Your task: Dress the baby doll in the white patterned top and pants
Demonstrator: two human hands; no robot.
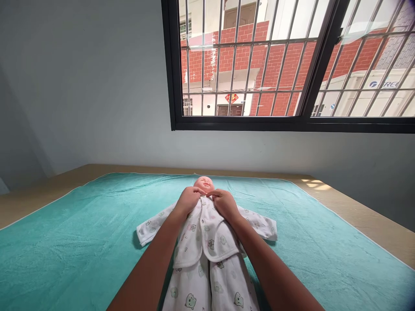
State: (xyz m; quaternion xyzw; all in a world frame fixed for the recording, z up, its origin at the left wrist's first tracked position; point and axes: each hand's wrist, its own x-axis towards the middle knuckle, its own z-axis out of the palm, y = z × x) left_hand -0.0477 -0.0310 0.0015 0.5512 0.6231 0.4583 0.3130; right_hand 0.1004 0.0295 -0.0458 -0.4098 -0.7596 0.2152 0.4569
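A baby doll (204, 183) lies on its back, its head toward the wall. It wears a white jacket (210, 233) printed with small animals, and matching trousers (191, 291). The jacket's sleeves are spread out to both sides, and its front edges meet along the middle. At the neck, my left hand (188, 199) is closed on the left side of the jacket's collar. My right hand (226, 203) is closed on the collar's other side, its fingertips close to the left ones just below the doll's chin. My fingers partly hide the collar.
A turquoise towel (81, 242) covers most of the wooden table (366, 211), whose bare edges show at both sides. Behind stands a grey wall (97, 86) with a black-framed, barred window (240, 123) on the right.
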